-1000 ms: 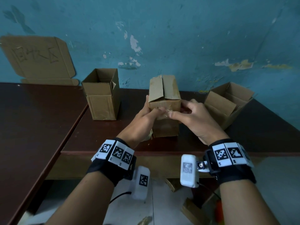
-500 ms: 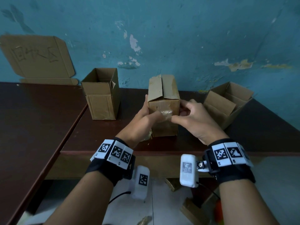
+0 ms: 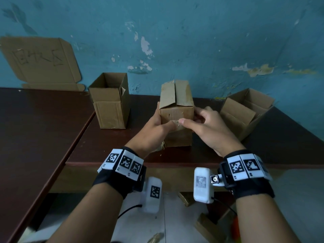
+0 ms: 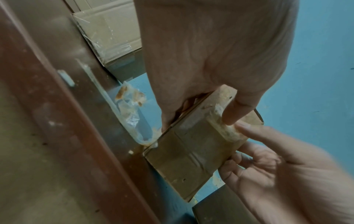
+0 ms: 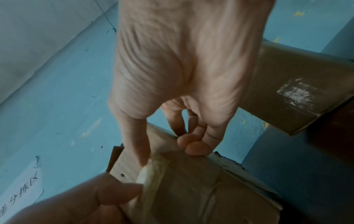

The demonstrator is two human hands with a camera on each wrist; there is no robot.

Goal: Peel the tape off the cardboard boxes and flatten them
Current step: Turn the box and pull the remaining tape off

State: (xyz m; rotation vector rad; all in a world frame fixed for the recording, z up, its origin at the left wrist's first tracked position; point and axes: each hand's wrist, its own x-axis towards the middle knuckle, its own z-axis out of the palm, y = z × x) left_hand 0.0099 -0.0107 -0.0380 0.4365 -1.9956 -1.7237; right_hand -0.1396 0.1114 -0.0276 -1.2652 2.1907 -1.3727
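Middle box (image 3: 177,109) stands upright on the brown table (image 3: 105,146), flaps shut. Left hand (image 3: 154,130) grips its left side; right hand (image 3: 205,128) pinches crinkled clear tape (image 4: 226,133), now lower on the near face than before. Open boxes (image 3: 110,102) (image 3: 245,109) flank it, left and right

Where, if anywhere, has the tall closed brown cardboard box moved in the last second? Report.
No. The tall closed box keeps its gap from the open cardboard box to its left.

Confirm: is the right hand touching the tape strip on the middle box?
Touching. The left wrist view shows the right hand with its thumb tip on the tape strip on the middle box.
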